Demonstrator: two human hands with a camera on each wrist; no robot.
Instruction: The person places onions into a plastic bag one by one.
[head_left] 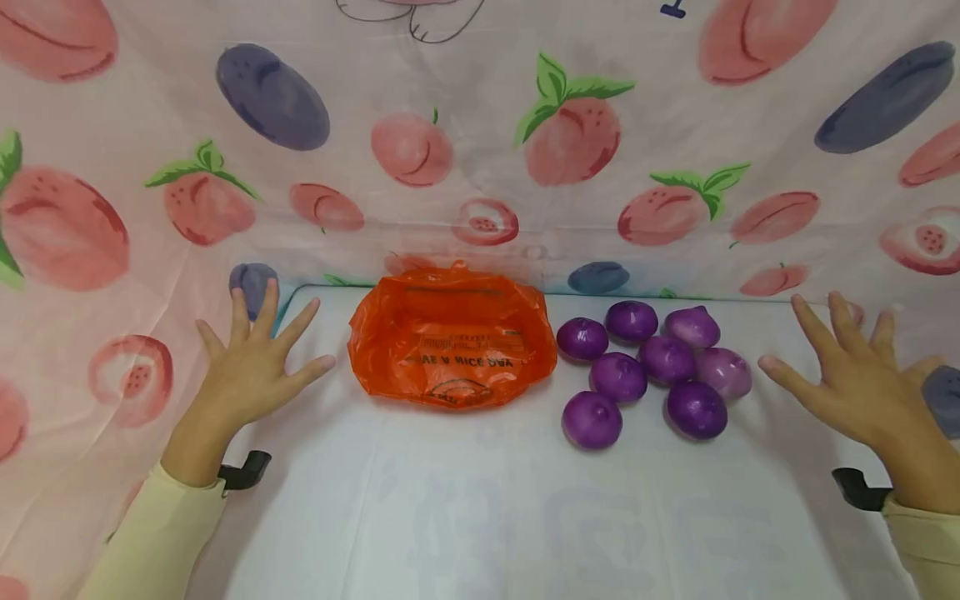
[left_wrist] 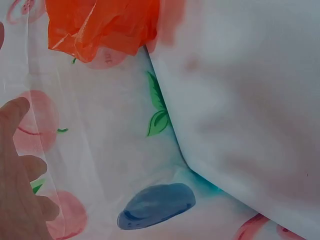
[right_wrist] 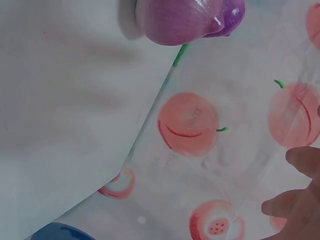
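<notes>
Both hands are held with fingers spread and nothing in them. In the head view my left hand (head_left: 243,371) is over the left edge of the white board, left of an orange plastic bag (head_left: 453,342) whose mouth gapes. My right hand (head_left: 862,375) hovers at the board's right side, beside a cluster of several purple onions (head_left: 667,360). The onions sit to the right of the bag. In the left wrist view the left fingers (left_wrist: 32,167) show at the left edge. The right wrist view has a pale purple onion (right_wrist: 180,20) at its top and right fingers (right_wrist: 287,205) low at right.
The white board (head_left: 480,508) lies under the bag and onions. A fruit-print cloth (head_left: 465,75) rises behind it and spreads around both sides. Black wrist mounts (head_left: 246,471) sit at both sleeve cuffs.
</notes>
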